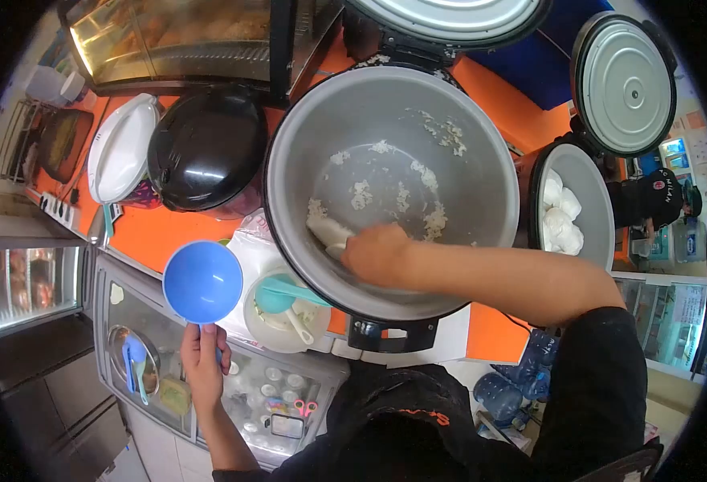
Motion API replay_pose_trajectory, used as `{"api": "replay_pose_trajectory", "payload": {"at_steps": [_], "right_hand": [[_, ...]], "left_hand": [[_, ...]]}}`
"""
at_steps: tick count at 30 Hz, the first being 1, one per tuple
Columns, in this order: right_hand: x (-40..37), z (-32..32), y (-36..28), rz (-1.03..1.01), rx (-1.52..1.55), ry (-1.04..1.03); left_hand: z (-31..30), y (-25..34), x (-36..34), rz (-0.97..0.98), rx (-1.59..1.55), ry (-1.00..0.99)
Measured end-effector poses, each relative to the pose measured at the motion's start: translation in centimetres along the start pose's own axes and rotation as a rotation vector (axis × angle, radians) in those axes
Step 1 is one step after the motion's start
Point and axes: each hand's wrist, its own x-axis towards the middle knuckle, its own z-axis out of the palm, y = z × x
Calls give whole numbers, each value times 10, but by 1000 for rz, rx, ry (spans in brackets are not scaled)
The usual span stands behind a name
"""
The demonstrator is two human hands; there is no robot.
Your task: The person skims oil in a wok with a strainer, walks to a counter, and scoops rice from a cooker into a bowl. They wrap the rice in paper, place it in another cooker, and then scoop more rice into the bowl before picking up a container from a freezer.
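Note:
A large grey cooker pot (pixel 289 177) stands open on the orange counter, with patches of white rice (pixel 361 195) stuck to its bottom and wall. My right hand (pixel 377 255) reaches inside it, closed on a pale scoop (pixel 329 230) low against the left wall, with rice beside it. Outside the pot on the left, my left hand (pixel 205 353) is wrapped round the handle of a blue ladle-like bowl (pixel 203 281), whose inside shows no food.
A white bowl (pixel 269 331) with a teal ladle (pixel 277 296) sits left of the pot. Another open pot (pixel 598 193) holds white bundles on the right. A black-lidded pot (pixel 207 149) stands at the left, and a person (pixel 660 198) is at the far right.

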Motion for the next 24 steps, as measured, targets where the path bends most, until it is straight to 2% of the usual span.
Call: {"api": "replay_pose_trajectory", "payload": {"at_steps": [3,8,10,13,16,19,22,24], "right_hand": [[27,-4,18,125,-31,-41],[27,-44,32,314,25,-210],[16,-69,54,182,15,-192],[-5,-103,41,379,25,13],[13,-22,69,271,-99,92],[0,-30,71,234,-96,-16],[-40,-48,71,270,-72,67],[-78,-64,64,305,-123,90]], "left_hand": [[-10,-11,0,-21,10,-16],[-30,-19,-5,-5,16,-49],[-36,-19,-6,0,6,-27],[-40,-20,-6,27,-15,8],[-31,-16,0,46,-11,12],[-17,-7,-1,100,-25,11],[-4,19,-3,142,-21,-23],[2,47,1,273,64,-87]]}}
